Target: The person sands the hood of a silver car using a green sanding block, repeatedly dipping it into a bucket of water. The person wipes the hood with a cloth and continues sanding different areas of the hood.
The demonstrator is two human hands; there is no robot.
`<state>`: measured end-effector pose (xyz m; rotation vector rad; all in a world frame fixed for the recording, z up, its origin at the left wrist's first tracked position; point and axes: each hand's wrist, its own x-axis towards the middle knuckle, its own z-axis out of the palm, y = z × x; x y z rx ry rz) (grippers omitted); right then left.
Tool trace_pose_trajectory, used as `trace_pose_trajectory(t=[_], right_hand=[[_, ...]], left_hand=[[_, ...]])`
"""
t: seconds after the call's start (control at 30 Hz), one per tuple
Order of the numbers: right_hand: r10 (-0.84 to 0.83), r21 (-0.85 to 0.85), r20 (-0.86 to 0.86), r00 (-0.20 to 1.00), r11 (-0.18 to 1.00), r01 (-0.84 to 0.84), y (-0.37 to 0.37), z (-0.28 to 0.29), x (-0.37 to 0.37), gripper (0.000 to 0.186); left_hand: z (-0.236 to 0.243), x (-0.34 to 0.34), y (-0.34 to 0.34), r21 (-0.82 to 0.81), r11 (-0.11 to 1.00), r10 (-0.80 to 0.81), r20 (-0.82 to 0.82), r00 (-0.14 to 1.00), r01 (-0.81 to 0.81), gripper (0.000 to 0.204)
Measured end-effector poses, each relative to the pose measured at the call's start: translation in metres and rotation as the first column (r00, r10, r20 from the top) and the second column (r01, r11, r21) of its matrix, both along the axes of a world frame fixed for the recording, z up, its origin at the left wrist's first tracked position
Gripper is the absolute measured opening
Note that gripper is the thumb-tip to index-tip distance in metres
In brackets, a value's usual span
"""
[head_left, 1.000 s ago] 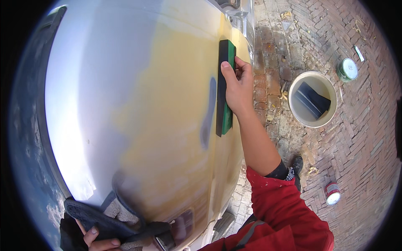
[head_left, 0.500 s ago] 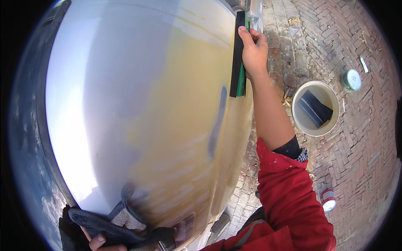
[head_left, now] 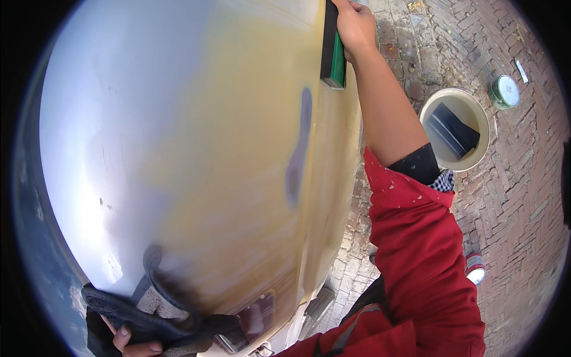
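Note:
At the top, my right hand (head_left: 358, 28) grips a long black and green sanding block (head_left: 333, 56), which lies along the right edge of a curved vehicle panel (head_left: 196, 137). Part of the hand and the block's far end are cut off by the frame. The panel is silver with a broad yellowish area. Below the block it bears a narrow grey-blue patch (head_left: 301, 140). At the lower left, fingers of my left hand (head_left: 135, 345) are curled against a dark cloth (head_left: 169, 326) with a pale fuzzy part; most of that hand is hidden or out of frame.
On the brick paving (head_left: 517, 172) to the right stands a cream bucket (head_left: 486, 134), with water and a dark sheet (head_left: 455, 131) inside. A green can with a pale lid (head_left: 505, 92) is beyond it. A red can (head_left: 475, 268) lies nearer, beside my red sleeve.
My right hand and the block have shifted toward the top of the picture, partly leaving it. The whole view has moved somewhat; the left hand still has the cloth.

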<state>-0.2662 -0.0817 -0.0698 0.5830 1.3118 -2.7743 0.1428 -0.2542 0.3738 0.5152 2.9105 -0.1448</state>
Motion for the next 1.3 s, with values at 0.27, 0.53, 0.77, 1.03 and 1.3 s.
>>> trace_pose_trajectory(t=[0.27, 0.53, 0.77, 1.03, 1.3], right_hand=[[-0.152, 0.046, -0.231, 0.961, 0.985, 0.167, -0.063, -0.066, 0.152, 0.076], [0.003, -0.118, -0.126, 0.992, 0.993, -0.018, -0.088, 0.012, 0.473, 0.069], [-0.045, -0.043, -0.061, 0.997, 0.998, 0.043, -0.088, -0.022, 0.321, 0.063], [0.046, 0.091, 0.0, 0.999, 0.995, -0.045, -0.062, -0.02, 0.241, 0.081], [0.03, -0.049, -0.096, 0.995, 0.998, -0.035, -0.121, -0.005, 0.596, 0.071]], left_hand=[[0.024, 0.012, -0.025, -0.04, 0.998, -0.044, -0.039, 0.998, 0.043, 0.019], [0.03, 0.009, -0.041, -0.091, 0.994, -0.063, -0.083, 0.995, 0.055, 0.037], [0.054, -0.012, -0.038, -0.059, 0.998, -0.029, 0.074, 0.997, 0.033, 0.044], [0.049, -0.025, -0.039, -0.068, 0.998, 0.001, -0.077, 0.997, -0.006, 0.065], [0.026, -0.025, -0.037, 0.013, 0.995, 0.099, -0.15, 0.984, -0.099, 0.089]])
